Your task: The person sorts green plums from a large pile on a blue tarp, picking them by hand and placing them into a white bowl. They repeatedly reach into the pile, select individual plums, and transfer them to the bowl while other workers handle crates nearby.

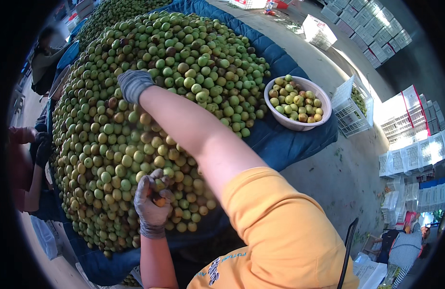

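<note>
A great heap of small round green and brown fruit (111, 144) lies before me on a quilted blue cloth (290, 149). My left hand (153, 204), in a dirty grey glove, is at the near side of the heap. Its fingers are curled round a reddish-brown fruit (159, 201). Stretched across the pile, my right arm ends with my right hand (134, 86) in a grey glove, down among the fruit farther off. The fingers of that hand are hidden behind its wrist, so whether it holds anything does not show.
A pink plastic basin (304, 126) of similar fruit stands on the cloth at the right. Beyond it is a white crate (350, 108) with green fruit. White crates (410, 115) are stacked farther right. Two people work along the left side; another person in stripes (406, 250) is at lower right.
</note>
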The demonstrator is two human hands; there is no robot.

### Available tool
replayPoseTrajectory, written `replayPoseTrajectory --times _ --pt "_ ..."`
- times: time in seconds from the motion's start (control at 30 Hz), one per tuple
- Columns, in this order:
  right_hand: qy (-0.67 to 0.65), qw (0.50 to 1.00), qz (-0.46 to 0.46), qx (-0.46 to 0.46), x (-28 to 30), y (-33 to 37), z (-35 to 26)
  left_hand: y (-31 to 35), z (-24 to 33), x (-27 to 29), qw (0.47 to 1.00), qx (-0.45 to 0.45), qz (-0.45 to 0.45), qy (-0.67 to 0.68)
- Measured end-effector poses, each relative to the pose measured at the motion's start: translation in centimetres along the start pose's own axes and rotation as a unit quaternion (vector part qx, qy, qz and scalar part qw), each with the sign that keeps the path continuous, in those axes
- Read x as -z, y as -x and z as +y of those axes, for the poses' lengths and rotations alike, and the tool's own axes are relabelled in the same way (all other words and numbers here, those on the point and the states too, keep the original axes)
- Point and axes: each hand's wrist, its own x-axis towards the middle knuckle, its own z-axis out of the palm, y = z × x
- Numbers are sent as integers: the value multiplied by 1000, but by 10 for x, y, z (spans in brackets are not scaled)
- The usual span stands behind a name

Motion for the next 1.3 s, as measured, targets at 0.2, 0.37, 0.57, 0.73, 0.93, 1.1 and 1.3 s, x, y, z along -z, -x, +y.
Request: replayPoseTrajectory --times 0.2,0.37,0.57,0.73,0.93,1.1,1.3 --pt "-219 953 -134 161 37 178 -26 7 9 -8 996 -25 51 66" --pt "-238 953 -63 179 12 249 20 10 8 -10 996 1 67 54" --pt "-317 939 59 -121 -3 262 116 13 4 -13 999 2 30 27" --pt "-192 908 297 -223 -19 221 231 8 -1 -8 1000 18 -8 3" --pt "-99 955 165 -227 13 134 280 1 -8 -8 997 63 -36 10" --pt "-85 960 -18 -266 22 116 260 0 -8 0 996 80 -48 15" --pt "-220 968 69 -98 26 202 147 6 -12 -1 997 62 -43 16"
